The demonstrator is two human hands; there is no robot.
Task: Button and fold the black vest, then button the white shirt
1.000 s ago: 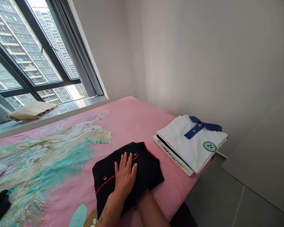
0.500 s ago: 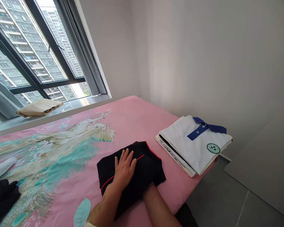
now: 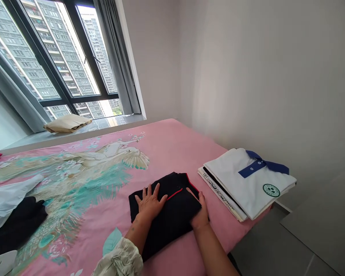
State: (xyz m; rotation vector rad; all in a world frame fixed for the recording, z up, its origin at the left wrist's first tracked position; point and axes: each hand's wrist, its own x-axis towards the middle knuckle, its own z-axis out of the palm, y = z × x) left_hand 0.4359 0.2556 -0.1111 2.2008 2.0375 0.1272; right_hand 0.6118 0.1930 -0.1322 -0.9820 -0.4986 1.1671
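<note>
A folded black shirt [image 3: 172, 214] with red piping lies on the bed in front of me. My left hand [image 3: 150, 203] presses flat on its upper left part, fingers spread. At the shirt's right edge is my right hand [image 3: 200, 214], its visible fingers stretched upward near the red-edged collar. Black cloth covers part of that hand. Right of the shirt sits a stack of folded clothes, topped by a white polo shirt [image 3: 238, 176] with a blue collar and a round green badge.
The pink bedspread [image 3: 172, 145] has a bird pattern. On the left lie a white garment [image 3: 11, 195] and a black garment [image 3: 20, 226]. A beige paper-like package [image 3: 67, 123] rests on the windowsill. The bed's edge drops to grey floor at right.
My right hand has come out from under the black shirt's folded part to its right edge. My left hand stays flat on the shirt. The view has turned left.
</note>
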